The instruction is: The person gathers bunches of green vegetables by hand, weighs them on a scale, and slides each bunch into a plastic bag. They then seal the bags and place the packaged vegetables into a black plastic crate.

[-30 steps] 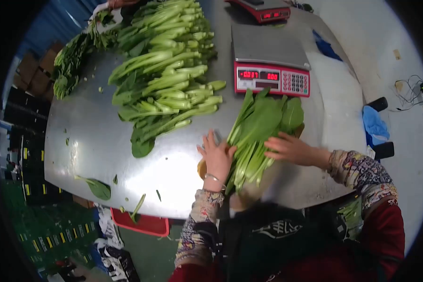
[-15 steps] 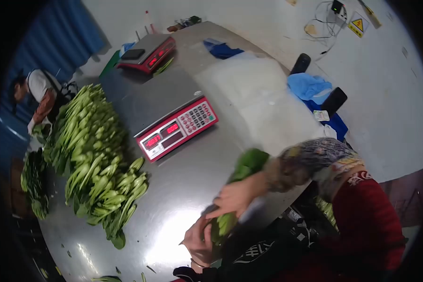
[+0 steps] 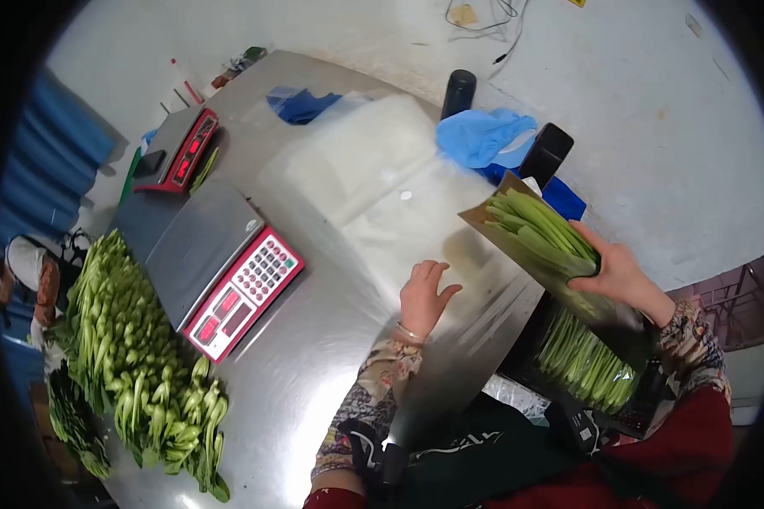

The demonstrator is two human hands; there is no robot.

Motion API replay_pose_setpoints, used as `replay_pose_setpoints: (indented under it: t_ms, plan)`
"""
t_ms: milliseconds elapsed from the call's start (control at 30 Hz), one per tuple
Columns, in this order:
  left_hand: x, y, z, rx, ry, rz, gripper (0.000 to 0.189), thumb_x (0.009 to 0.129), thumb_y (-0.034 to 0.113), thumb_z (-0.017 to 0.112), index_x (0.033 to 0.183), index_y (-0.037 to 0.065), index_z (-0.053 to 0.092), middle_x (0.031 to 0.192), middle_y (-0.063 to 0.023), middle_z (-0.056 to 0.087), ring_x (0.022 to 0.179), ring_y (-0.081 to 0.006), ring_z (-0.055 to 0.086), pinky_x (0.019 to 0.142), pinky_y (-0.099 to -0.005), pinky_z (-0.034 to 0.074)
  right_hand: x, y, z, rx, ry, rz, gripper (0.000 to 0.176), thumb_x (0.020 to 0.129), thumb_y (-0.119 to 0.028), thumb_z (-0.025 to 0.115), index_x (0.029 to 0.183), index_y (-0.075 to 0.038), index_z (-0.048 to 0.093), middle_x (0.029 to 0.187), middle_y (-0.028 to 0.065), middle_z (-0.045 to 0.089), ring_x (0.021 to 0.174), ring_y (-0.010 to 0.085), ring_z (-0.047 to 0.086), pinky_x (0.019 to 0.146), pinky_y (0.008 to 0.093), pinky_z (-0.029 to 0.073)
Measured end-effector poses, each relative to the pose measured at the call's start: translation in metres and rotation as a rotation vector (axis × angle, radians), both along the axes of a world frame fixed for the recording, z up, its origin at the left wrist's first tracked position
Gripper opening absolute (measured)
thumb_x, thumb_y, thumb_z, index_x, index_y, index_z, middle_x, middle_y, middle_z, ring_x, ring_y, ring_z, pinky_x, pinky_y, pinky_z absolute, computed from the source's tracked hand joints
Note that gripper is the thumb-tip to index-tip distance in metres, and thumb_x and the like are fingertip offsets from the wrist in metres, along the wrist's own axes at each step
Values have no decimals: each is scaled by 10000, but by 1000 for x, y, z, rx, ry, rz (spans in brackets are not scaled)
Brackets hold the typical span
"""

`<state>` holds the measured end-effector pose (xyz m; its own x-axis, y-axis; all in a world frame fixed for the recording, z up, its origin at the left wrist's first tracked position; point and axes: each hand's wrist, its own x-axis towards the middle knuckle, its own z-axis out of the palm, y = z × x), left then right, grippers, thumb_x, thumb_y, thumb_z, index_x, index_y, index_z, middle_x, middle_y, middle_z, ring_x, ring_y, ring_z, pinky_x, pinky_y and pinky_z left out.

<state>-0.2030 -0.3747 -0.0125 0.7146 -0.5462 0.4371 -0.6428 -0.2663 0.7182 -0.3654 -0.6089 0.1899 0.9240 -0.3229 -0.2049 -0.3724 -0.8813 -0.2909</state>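
Observation:
My right hand grips a bundle of green-stemmed vegetables in a clear bag, held above a black crate at the right. My left hand is empty, its fingers apart, over the steel table beside a stack of clear plastic bags. More bagged green stems lie in the black crate, just below the held bundle. A red-edged scale stands left of my left hand.
Leafy greens are piled along the table's left side. Behind stands a second scale. A black bottle, blue cloth and phone rest at the far edge. A person is at the far left.
My right hand has moved right and up and now holds a bagged bundle. My left hand has let go of the greens and moved up and right. The view has turned to the right.

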Motion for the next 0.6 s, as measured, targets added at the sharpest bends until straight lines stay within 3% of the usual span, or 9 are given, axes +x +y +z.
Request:
replay_pose_setpoints:
  t_ms: [133,233,333,367,433,500,600]
  plan:
    - [24,-22,-37,48,123,-107,106,713,66,712,803,25,672,731,-78,612,649,-229,582,586,-292,470,-23,-13,-7,43,15,-20,906,641,-319,770,1405,-163,308,896,191,653,828,379,620,743,420,489]
    - [37,-11,-17,-22,466,-138,135,660,109,739,772,58,684,710,-86,592,694,-275,585,605,-361,458,-25,-2,-1,36,103,-10,921,629,-310,779,1403,-161,302,904,189,647,832,374,614,725,420,491]
    - [30,-6,-31,101,274,-226,176,657,117,743,812,62,680,773,-88,602,744,-275,580,617,-358,464,-28,8,0,-33,37,92,914,628,-306,776,1397,-159,305,891,190,645,809,382,614,711,434,487]
    - [23,-6,-20,114,17,-188,225,680,116,745,871,26,666,822,-99,596,724,-264,588,628,-344,484,-27,10,3,-7,66,64,910,623,-296,771,1393,-159,308,905,189,649,821,388,614,733,433,487]
    - [0,-11,15,43,-70,-147,216,676,133,747,849,41,657,834,-103,596,745,-285,583,638,-364,483,-33,4,1,70,41,11,908,621,-290,770,1392,-157,310,941,193,647,851,389,611,757,430,488]
    - [-25,-15,37,35,-97,-189,164,699,145,729,806,60,639,816,-108,596,737,-295,579,635,-376,480,-41,-1,0,151,44,-62,902,617,-282,764,1390,-154,316,1005,204,638,903,388,606,803,417,485]
    - [-23,-13,-14,90,33,-159,109,743,124,689,790,43,631,786,-107,596,719,-298,573,627,-381,477,-56,-10,-6,269,-78,-102,883,621,-212,762,1387,-130,330,1029,205,634,946,381,604,838,387,479]
